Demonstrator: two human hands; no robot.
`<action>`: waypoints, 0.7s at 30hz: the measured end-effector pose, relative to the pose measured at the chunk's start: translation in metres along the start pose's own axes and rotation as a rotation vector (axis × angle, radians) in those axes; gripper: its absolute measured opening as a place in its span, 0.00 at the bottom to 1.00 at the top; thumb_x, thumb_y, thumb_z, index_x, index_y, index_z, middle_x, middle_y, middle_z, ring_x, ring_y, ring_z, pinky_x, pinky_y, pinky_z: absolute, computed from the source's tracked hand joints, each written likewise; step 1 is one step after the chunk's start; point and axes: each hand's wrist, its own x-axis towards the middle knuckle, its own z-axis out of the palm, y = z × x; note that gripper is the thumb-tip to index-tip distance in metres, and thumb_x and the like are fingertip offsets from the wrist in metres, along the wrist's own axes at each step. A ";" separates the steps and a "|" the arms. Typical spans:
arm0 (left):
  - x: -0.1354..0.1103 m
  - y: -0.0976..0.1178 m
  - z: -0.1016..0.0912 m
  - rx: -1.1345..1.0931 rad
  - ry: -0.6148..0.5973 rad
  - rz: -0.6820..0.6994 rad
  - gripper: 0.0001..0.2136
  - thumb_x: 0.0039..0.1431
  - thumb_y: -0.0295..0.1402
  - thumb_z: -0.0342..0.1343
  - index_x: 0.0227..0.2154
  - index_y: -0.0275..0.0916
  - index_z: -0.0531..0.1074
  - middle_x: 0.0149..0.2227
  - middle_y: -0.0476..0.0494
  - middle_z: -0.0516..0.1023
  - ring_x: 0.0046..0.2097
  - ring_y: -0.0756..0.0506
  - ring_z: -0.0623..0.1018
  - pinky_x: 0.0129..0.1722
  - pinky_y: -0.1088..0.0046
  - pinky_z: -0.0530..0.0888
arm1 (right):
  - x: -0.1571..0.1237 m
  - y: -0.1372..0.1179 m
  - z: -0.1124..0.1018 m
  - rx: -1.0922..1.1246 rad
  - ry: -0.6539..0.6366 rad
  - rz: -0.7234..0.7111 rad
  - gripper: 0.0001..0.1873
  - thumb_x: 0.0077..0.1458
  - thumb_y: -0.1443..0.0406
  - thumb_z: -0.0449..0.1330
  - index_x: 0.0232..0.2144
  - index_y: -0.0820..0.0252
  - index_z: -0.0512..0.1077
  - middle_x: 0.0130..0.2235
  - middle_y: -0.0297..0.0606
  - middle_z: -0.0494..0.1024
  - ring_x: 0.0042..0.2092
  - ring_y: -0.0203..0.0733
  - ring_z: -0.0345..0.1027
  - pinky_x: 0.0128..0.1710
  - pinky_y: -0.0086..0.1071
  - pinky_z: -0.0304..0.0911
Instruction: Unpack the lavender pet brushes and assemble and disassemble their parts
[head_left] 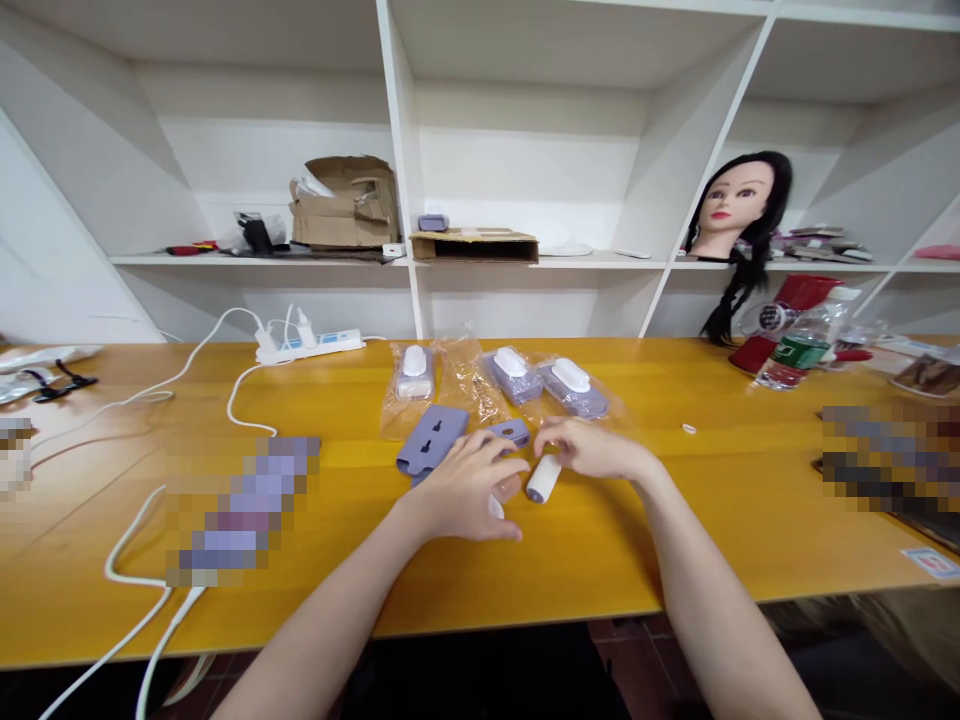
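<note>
My left hand [480, 485] is over the table with its fingers spread. Under its palm a small white piece [496, 507] shows only in part. Its fingertips are close to a small purple part with a hole [512, 433]. Beside it lies a flat purple case with two dark cutouts [439, 435], partly covered by the hand. My right hand [589, 447] has its curled fingers at the upper end of a short white cylinder with a grey end [543, 479], which lies tilted on the table.
Behind my hands, purple and white units [512, 372] lie in clear plastic bags. A phone-like slab [251, 510] with a white cable is at left, near a power strip [309, 346]. A water bottle [802, 345] stands at right, below a mannequin head [735, 205] on the shelf.
</note>
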 end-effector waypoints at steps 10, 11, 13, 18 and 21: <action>-0.004 -0.019 -0.014 -0.091 -0.064 -0.163 0.35 0.45 0.38 0.62 0.59 0.53 0.61 0.63 0.47 0.61 0.62 0.37 0.59 0.59 0.52 0.60 | 0.005 -0.005 0.007 -0.085 -0.265 0.105 0.20 0.42 0.76 0.62 0.39 0.57 0.75 0.38 0.37 0.69 0.38 0.40 0.65 0.40 0.32 0.57; -0.005 -0.021 -0.017 -0.096 -0.043 -0.188 0.35 0.47 0.41 0.61 0.60 0.53 0.59 0.64 0.48 0.60 0.63 0.37 0.58 0.60 0.52 0.59 | 0.004 -0.005 0.004 -0.060 -0.256 0.095 0.19 0.42 0.76 0.62 0.39 0.58 0.75 0.38 0.37 0.69 0.38 0.39 0.65 0.40 0.32 0.58; -0.007 -0.029 -0.023 -0.071 0.049 -0.286 0.30 0.53 0.45 0.56 0.60 0.51 0.61 0.64 0.46 0.61 0.64 0.38 0.59 0.61 0.53 0.58 | 0.002 -0.007 -0.002 0.008 -0.226 0.058 0.18 0.43 0.75 0.62 0.39 0.58 0.75 0.39 0.37 0.71 0.39 0.39 0.66 0.41 0.32 0.58; -0.012 -0.046 -0.027 0.119 0.091 -0.645 0.20 0.60 0.39 0.46 0.55 0.47 0.67 0.63 0.40 0.62 0.63 0.33 0.61 0.57 0.50 0.62 | 0.007 -0.025 -0.003 0.265 -0.022 -0.036 0.11 0.51 0.66 0.60 0.39 0.59 0.73 0.38 0.35 0.75 0.36 0.38 0.65 0.38 0.31 0.58; -0.011 -0.041 -0.028 0.173 0.026 -0.796 0.24 0.57 0.40 0.48 0.57 0.46 0.64 0.60 0.35 0.65 0.59 0.28 0.65 0.50 0.51 0.68 | 0.019 -0.038 0.013 0.327 0.157 0.053 0.07 0.54 0.63 0.56 0.31 0.61 0.72 0.28 0.32 0.72 0.29 0.35 0.61 0.31 0.30 0.55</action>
